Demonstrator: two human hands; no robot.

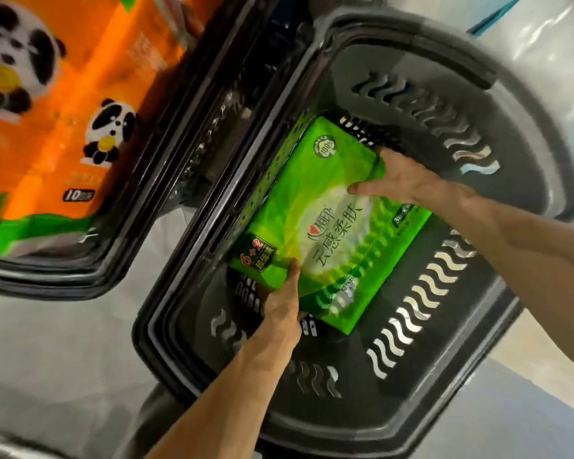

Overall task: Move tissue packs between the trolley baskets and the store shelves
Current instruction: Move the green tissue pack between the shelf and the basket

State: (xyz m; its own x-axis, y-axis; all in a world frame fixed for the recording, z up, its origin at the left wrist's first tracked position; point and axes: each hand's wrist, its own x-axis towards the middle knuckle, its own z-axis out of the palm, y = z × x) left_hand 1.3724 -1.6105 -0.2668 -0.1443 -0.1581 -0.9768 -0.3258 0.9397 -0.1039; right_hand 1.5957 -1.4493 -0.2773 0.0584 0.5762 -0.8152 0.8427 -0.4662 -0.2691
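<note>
Head view: we look down into a dark basket that fills the centre and the right of the frame. Its walls have wavy slots, and light shines through them on the right side. Inside it is a green pack of tissues, placed diagonally from the upper middle to the lower middle of the frame. It carries white Chinese characters and a dark label with "6+2" at its lower left corner. We cannot tell if the pack rests on the bottom of the basket or is lifted a little.

We see both hands on the pack. The left hand comes from the lower centre of the frame and grasps the lower left edge of the pack: the thumb lies on the top face, just beside the "6+2" label, and the other fingers go under the edge, where they are hidden. The right hand comes from the right side and grasps the upper right edge: the thumb presses on the top face and the fingers curl over the side of the pack.

In the upper left of the frame is a second basket, just beside the first one. It holds an orange pack with pandas printed on it and a green strip along its lower edge. This part is blurred. Under both baskets is a grey floor.
</note>
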